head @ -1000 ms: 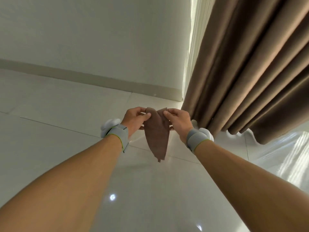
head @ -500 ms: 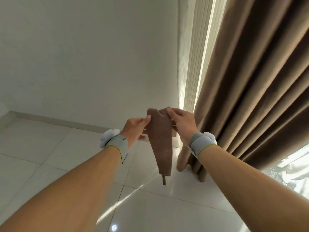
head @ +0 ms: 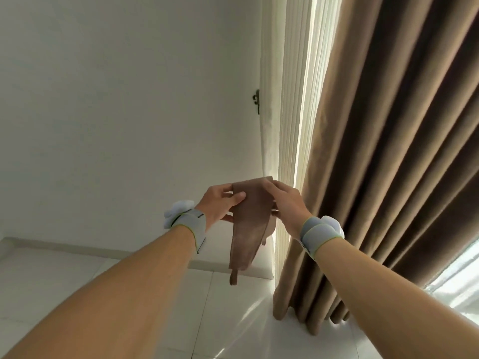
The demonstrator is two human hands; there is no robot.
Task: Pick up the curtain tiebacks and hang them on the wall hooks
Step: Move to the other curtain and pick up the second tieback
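Up ahead, the white wall (head: 116, 112) fills most of the view, with the brown curtain (head: 388, 151) hanging down to the floor (head: 233, 320) on the right. Both arms reach forward: the left hand (head: 220, 203) and right hand (head: 286, 206) each pinch the top of the tieback (head: 246, 229), which dangles between them. Higher up, well above it, sits the small dark hook (head: 256, 101).

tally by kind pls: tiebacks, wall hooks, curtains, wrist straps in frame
Brown fabric tieback, held by left hand and right hand: 1
Dark metal wall hook: 1
Curtains: 2, brown pleated drape, cream sheer
Grey wrist straps: 2, left, right
Total: 6
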